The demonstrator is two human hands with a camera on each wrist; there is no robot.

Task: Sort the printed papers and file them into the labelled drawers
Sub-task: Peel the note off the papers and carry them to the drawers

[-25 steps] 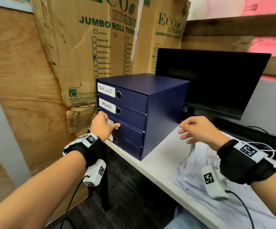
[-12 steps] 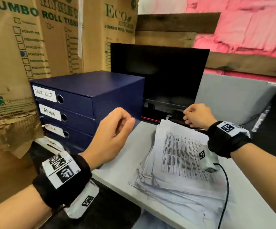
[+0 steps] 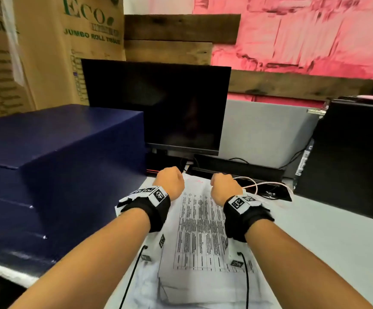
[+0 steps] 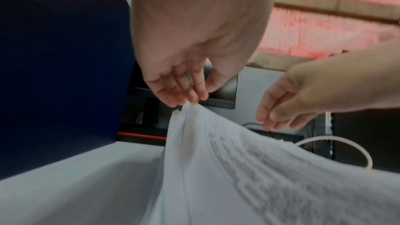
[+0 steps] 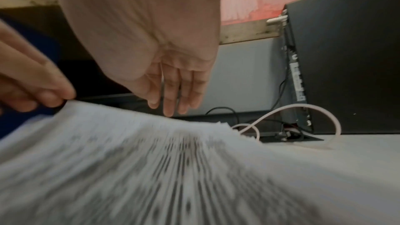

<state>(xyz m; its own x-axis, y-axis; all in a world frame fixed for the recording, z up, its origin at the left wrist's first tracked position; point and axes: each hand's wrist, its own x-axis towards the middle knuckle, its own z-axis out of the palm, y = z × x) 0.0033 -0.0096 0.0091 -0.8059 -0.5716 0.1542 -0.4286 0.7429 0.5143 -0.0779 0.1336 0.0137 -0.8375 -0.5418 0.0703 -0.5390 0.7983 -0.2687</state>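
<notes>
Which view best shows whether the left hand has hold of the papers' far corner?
The left wrist view: the left hand pinches the lifted corner of the papers at its fingertips. The head view shows only the back of that hand, hiding the fingers. The right wrist view catches the pinching fingertips at its left edge, blurred.

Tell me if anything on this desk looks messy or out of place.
The paper stack is untidy: sheets lower down are fanned askew, their edges poking out unevenly. A loose white cable loops on the desk behind it.

left hand (image 4: 186, 81) pinching, right hand (image 5: 171, 81) hovering, fingers extended
</notes>
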